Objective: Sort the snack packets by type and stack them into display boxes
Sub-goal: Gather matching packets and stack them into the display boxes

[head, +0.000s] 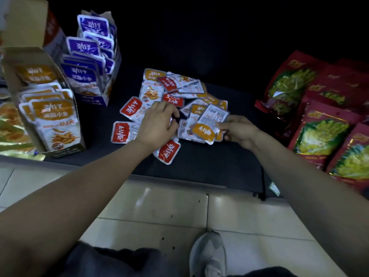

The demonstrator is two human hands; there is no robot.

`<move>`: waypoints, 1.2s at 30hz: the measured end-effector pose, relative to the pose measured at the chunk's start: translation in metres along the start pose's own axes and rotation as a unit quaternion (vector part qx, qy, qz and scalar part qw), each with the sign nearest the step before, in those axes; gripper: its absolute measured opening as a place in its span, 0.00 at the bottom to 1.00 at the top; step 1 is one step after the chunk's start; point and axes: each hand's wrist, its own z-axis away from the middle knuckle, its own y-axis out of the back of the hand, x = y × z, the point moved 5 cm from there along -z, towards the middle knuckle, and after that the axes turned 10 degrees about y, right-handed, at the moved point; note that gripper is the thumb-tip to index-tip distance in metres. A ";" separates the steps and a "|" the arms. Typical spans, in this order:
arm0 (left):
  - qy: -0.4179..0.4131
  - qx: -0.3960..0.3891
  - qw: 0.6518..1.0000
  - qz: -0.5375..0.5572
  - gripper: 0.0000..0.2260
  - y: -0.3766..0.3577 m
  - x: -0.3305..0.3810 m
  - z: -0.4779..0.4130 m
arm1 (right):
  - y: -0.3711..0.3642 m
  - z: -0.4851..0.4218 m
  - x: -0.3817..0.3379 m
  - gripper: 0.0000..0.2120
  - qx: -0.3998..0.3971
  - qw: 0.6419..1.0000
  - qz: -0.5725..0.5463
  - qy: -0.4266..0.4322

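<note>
Right hand (241, 132): fingers curled, thumb on top, gripping a small fanned stack of orange packets (203, 130); the top one is flipped, with its printed white back showing. Left hand (157, 120): palm down over the loose pile (179, 90), fingers bent, tips on the packets. Can't tell if it's pinching one or just touching. The pile sits mid-shelf on the dark shelf (199, 162), between the two hands and beyond them. It's a mix of orange-label and red-label packets (123, 132), overlapping at random angles, some face down. Packets are flat glossy foil-plastic pouches with rounded corners, a white body and a colour band at the top. Orange display box (67, 150) stands at the left edge of the shelf: open-front cardboard, orange packets upright in rows. Purple display box (91, 100) is just behind it, same build, filled with purple packets stacked upright. Both boxes are well apart from the pile. Right side has large shiny red bags (319, 132) with yellow-green print, overlapping. Below the shelf there's a glossy pale tile floor (159, 206) and one grey shoe (207, 254).
</note>
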 end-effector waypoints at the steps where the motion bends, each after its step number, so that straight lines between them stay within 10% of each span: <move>1: -0.010 -0.004 1.000 0.005 0.08 0.001 0.004 0.000 | -0.003 0.007 0.002 0.02 -0.027 1.000 0.002 0.000; 11: -0.059 -0.134 0.988 -0.045 0.18 0.004 -0.001 0.027 | -0.010 0.017 -0.006 0.27 0.113 0.957 0.234 0.129; 16: -0.062 -0.128 0.989 -0.031 0.18 0.011 -0.007 0.029 | -0.055 0.029 -0.004 0.49 -0.040 0.917 0.380 0.112; 19: -0.055 -0.132 0.989 -0.027 0.18 0.012 -0.012 0.030 | -0.058 0.027 -0.007 0.41 -0.027 0.899 0.417 0.133; 24: -0.007 -0.112 0.992 0.049 0.17 0.020 -0.020 0.025 | -0.040 0.022 -0.025 0.09 0.064 0.985 0.065 0.143; 30: 0.000 -0.008 0.990 0.141 0.26 0.048 -0.021 0.014 | -0.065 0.025 -0.051 0.08 -0.121 0.981 0.073 0.133; 36: 0.039 -0.075 0.967 0.241 0.26 0.050 -0.033 0.016 | -0.090 0.026 -0.065 0.11 -0.189 0.965 0.122 0.134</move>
